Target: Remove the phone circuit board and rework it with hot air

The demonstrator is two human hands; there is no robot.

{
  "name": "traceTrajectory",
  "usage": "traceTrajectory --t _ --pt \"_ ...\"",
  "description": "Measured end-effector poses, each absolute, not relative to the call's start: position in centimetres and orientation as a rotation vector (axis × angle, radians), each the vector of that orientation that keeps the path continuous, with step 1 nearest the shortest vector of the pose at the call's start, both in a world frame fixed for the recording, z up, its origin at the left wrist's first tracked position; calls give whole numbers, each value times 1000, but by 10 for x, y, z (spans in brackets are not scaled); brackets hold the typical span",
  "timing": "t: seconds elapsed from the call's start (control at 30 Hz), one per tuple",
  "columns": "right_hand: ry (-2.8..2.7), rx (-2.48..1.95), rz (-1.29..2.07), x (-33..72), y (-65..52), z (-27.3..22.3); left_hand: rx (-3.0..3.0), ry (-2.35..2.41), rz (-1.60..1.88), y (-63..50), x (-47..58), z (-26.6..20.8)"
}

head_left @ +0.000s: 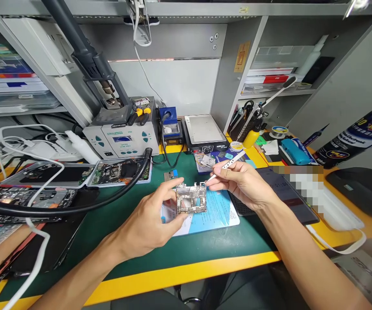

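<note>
My left hand (pixel 153 215) grips a small circuit board (pixel 191 206) by its edges, thumb below and fingers above, holding it up over the mat. The board is packed with tiny chips and has an opening near its middle. In my right hand (pixel 240 181) is a pair of white tweezers (pixel 232 160) with a row of holes, pinched between thumb and fingers. The tweezers' tip is at the board's upper right corner; whether it touches cannot be made out. Under the board lies a blue and white printed sheet (pixel 218 215) on the green mat (pixel 205 246).
Behind stand a rework station (pixel 124 137), a blue soldering unit (pixel 169 122) and a flat heating plate (pixel 205 129). A black hose (pixel 108 209) crosses the left side above opened devices (pixel 118 172). To the right are a dark tablet (pixel 289 193) and a large spray can (pixel 353 137).
</note>
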State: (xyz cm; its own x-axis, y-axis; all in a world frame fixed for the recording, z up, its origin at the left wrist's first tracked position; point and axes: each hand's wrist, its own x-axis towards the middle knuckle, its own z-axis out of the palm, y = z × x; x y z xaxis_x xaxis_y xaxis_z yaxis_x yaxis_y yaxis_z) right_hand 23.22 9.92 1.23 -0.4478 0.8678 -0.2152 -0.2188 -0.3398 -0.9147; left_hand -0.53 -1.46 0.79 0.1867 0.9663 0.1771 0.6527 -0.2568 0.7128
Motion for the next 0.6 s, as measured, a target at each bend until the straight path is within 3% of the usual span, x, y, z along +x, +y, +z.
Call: traceTrajectory --t 0.2,0.6 --pt "-1110 -926 1812 231 98 10 1196 1257 957 -8 -2 15" --pt "-1128 -894 1640 232 93 15 1024 1067 925 -10 1 18"
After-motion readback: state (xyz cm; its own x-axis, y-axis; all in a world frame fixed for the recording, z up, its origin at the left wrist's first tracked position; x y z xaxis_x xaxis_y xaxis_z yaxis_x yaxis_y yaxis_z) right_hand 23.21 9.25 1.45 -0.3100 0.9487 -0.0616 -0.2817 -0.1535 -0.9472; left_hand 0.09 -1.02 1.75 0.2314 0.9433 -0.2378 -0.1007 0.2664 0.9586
